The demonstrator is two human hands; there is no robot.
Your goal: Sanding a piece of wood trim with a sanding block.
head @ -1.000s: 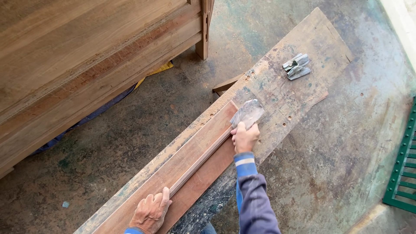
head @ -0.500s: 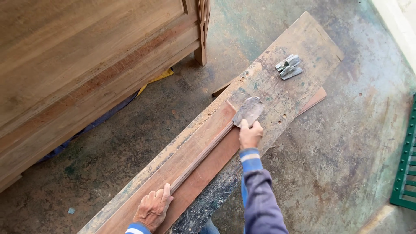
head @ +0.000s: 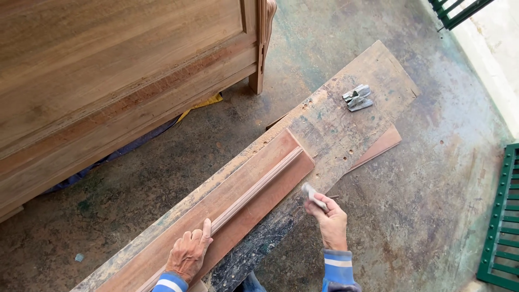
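A long reddish wooden board with a raised thin moulding strip along its middle lies on a worn, paint-stained plank. My left hand presses flat on the board's near part, fingers touching the strip. My right hand hovers off the plank's right edge, above the floor, gripping a folded grey piece of sandpaper. The far end of the board is uncovered.
A small pile of grey folded sandpaper pieces rests near the plank's far end. A large wooden furniture panel stands at left. Green metal grating is at right. A thin reddish board pokes out under the plank. Stained concrete floor surrounds.
My right hand has lifted the sandpaper off the board's far end and pulled back toward me, off the plank's right side. The left hand stays pressed on the board.
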